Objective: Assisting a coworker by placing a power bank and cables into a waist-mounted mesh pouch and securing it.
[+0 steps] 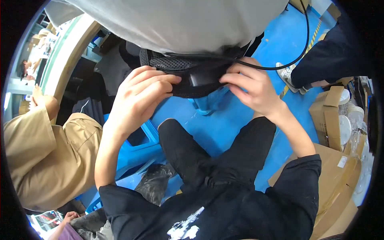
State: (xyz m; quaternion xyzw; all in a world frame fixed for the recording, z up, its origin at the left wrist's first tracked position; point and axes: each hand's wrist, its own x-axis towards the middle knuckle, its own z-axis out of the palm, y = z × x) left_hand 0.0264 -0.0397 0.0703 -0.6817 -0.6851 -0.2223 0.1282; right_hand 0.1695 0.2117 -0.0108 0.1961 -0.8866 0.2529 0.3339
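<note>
A person in a light grey shirt (172, 24) is right in front of me, wearing a black waist pouch (200, 89) with a mesh panel (170, 63) on its left. My left hand (140, 92) grips the pouch's left side, fingers bent over its upper face. At the opposite side, my right hand (254, 86) pinches the pouch edge between thumb and fingers. Between my hands the dark surface has a shiny patch. A black cable (294, 63) passes over my right fingers and loops up to the right. What lies inside the pouch is hidden.
Below are a blue floor (216, 132) and a blue plastic stool (140, 146). Someone in tan trousers (60, 156) sits at left, near a pale table edge (66, 60). Cardboard boxes (326, 116) with clear plastic containers stand right. Another person's shoe (286, 76) is at upper right.
</note>
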